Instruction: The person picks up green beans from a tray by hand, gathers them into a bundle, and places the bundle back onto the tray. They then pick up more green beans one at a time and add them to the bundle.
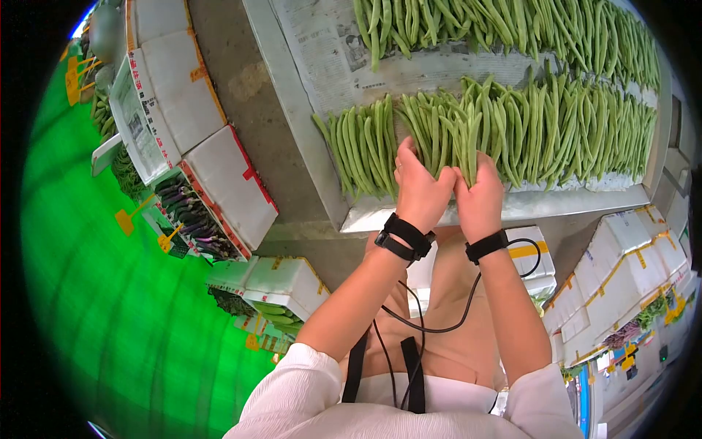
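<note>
Long green beans (585, 139) lie side by side in a row along the near part of a metal-edged table (424, 212). At the front edge of this row, my right hand (480, 186) is closed round the lower ends of a small bunch of green beans (466, 139), which points away from me. My left hand (420, 186) is right beside it, its fingers bent at the beans, the thumb near my right thumb. What the left fingers hold, if anything, is hidden. A narrow gap in the row lies just beyond the left fingertips.
A second row of beans (512, 25) lies farther back on newspaper (322, 51). White foam boxes (227, 183) stand at the left, one with eggplants (194, 216). More boxes (614, 271) are at the right. Black cables (439, 331) hang between my forearms.
</note>
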{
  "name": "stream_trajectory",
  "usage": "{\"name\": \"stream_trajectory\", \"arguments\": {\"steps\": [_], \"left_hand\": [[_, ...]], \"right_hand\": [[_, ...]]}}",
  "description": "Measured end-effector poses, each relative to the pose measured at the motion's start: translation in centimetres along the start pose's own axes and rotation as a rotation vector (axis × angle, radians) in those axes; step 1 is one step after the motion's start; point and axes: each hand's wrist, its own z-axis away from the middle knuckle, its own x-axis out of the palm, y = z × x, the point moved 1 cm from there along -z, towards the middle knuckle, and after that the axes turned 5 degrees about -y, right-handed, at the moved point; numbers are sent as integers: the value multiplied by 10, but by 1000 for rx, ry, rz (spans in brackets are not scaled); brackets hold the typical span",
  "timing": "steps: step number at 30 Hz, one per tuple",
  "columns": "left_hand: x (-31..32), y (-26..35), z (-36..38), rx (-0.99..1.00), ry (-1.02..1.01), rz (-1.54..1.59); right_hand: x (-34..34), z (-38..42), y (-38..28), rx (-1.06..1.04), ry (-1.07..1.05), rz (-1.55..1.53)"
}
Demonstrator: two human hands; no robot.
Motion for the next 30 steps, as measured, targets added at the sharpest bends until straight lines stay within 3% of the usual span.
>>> {"name": "stream_trajectory", "arguments": {"steps": [5,9,13,15,22,25,30], "left_hand": [[13,-23,-14,-54,-22,330],[4,1,-16,-185,-193,476],[14,2,-14,-138,-145,357],[18,-1,-13,-119,-103,239],[19,7,-12,-134,-66,496],[15,9,-15,-153,-91,574],[22,0,-24,-90,-73,642]], "right_hand": [[-3,-3,-4,-7,-12,24],[-5,-3,0,28,-34,-83],[-14,-4,-2,209,-113,-249],[-14,-6,0,183,-107,-229],[-11,-7,4,90,-112,-155],[-12,-10,-2,172,-166,-182],[1,-9,4,93,-86,-241]]}}
